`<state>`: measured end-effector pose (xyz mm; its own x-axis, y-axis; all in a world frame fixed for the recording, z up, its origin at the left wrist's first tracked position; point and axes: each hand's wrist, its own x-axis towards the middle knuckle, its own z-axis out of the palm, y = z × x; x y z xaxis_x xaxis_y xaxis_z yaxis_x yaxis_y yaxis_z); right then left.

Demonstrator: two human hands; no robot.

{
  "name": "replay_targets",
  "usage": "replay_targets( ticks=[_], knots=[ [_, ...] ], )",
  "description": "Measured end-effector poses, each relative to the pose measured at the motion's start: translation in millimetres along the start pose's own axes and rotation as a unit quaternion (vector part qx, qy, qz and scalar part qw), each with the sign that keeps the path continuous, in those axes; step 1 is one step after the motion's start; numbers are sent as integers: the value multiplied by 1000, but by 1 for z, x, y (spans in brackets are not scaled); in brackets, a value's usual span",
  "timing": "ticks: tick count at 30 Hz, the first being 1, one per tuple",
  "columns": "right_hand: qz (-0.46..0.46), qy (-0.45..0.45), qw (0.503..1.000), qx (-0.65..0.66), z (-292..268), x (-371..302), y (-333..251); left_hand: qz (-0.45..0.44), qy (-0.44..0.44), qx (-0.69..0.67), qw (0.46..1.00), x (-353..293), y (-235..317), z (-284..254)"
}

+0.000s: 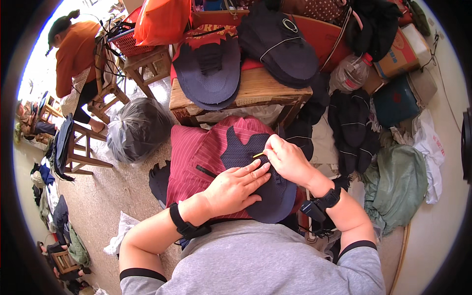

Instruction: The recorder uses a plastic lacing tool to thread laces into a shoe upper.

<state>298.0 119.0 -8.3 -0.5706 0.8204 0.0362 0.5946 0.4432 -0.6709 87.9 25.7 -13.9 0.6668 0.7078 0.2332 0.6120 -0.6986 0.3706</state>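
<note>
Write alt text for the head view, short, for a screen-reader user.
Seen from above, a seated person presses the left hand flat on a dark navy cap piece lying on a red striped cloth in their lap, while the right hand pinches a small yellow tool against it. A wooden bench ahead holds stacked dark caps; another person sits far left.

Wooden worktop point(255, 91) carries stack of dark blue cap pieces point(209, 73); dark cap point(278, 42) and red cloth beside stack.

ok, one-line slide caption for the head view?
Left hand flattens navy cap piece on lap; right hand pinches small yellow tool.
</note>
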Motion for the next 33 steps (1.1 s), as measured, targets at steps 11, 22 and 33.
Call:
replay_targets(
  ticks=[11, 22, 33],
  knots=[
    [-44, -32, 997, -50, -5, 9, -23, -7, 8, -42, 999, -5, -8, 0],
    [-29, 46, 997, 61, 6, -3, -10, 13, 37, -67, 997, -8, -10, 4],
    [-18, 46, 987, 153, 18, -11, -4, -172, 113, 13, 978, 9, -39, 1]
  ],
)
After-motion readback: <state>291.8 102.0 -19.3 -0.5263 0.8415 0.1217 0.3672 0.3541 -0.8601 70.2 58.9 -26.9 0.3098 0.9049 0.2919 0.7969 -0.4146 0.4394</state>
